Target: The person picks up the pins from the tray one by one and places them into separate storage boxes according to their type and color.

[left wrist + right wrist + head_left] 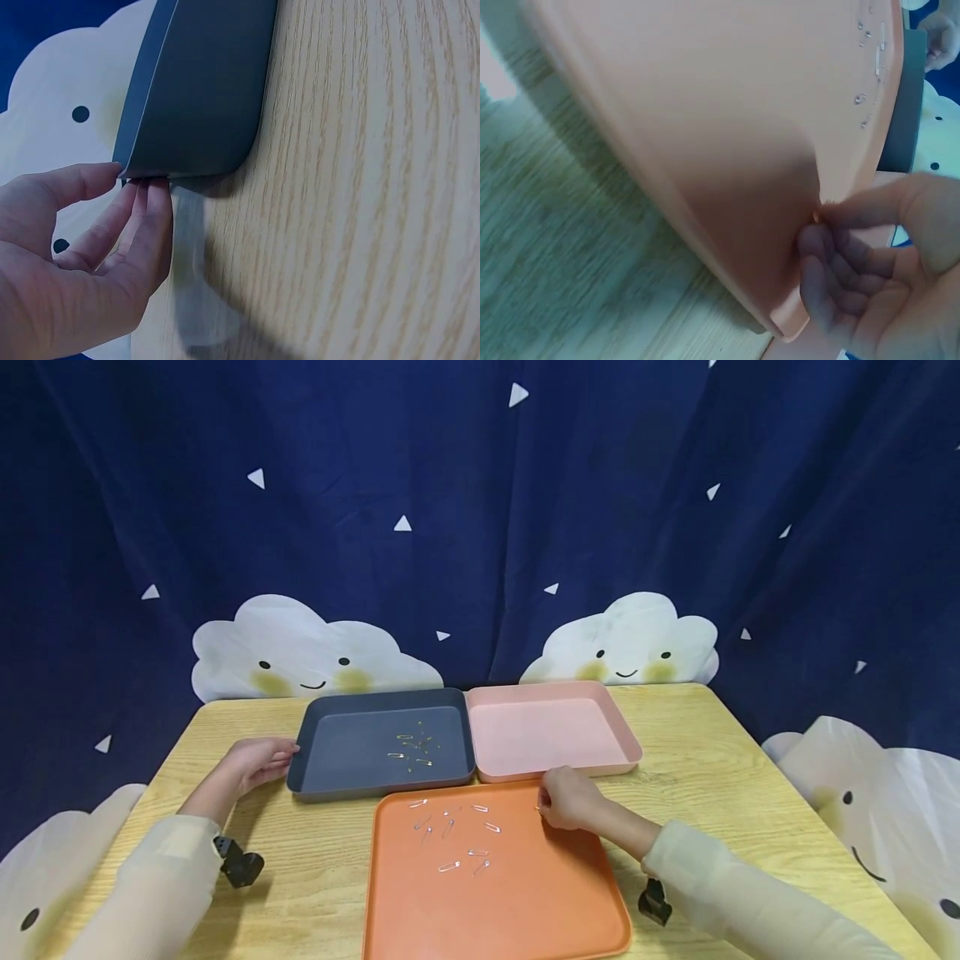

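Note:
With thumb and fingertips my left hand (258,762) (97,255) pinches the left wall of the dark grey tray (341,747) (202,97). Several gold safety pins (424,763) lie in that tray, right of its middle. Low over the far right corner of the orange tray (517,910) is my right hand (570,799) (885,262). Between its thumb and index finger it pinches a gold safety pin (817,217), mostly covered by the fingertips. Several silver safety pins (449,867) (860,99) are scattered over the far left and middle of the orange tray.
A pink tray (540,727) adjoins the grey one on its right, behind the orange tray. All three stand on a light wooden table (690,752). Behind the table hangs a dark blue curtain (360,460) with clouds and white triangles.

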The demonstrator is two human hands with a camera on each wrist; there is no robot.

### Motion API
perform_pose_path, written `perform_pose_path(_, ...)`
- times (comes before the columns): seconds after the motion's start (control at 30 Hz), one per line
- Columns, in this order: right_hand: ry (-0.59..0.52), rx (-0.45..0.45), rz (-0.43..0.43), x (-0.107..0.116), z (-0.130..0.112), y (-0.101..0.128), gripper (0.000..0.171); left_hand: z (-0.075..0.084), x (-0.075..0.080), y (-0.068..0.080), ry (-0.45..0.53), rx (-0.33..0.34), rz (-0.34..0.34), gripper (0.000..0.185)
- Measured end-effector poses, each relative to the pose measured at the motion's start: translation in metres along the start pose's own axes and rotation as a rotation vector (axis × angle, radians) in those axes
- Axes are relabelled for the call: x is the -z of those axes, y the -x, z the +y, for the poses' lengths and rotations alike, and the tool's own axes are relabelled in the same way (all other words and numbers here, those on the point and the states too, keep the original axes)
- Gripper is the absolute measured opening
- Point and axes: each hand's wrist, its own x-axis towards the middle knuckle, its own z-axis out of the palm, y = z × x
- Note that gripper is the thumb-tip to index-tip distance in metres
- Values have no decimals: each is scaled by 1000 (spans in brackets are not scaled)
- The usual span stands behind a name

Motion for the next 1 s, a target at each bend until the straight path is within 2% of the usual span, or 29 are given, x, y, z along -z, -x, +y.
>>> perform_pose_path(0.13,-95,122,-43,4,5,0,20,0,-1,-1,14,1,0,60)
perform_pose_path(0.2,-205,126,-106,6,7,-1,18,0,-1,-1,17,4,1,60)
perform_pose_path(0.27,-367,73,-192,6,8,-2,13,0,-1,-1,20,6,3,61)
perform_pose_path(0.4,-683,-89,-353,5,6,-7,2,0,-1,0,12,5,3,61)
perform_pose_path(0.5,-800,-141,-429,4,3,-15,6,-1,1,0,6,-1,-1,61)
perform_pose_path(0.7,-852,-167,-508,5,-10,-34,12,-1,2,1,37,-14,-27,57)
perform_pose_path(1.0,-911,-138,-603,15,-35,-58,20,0,0,2,27,-10,-21,57)
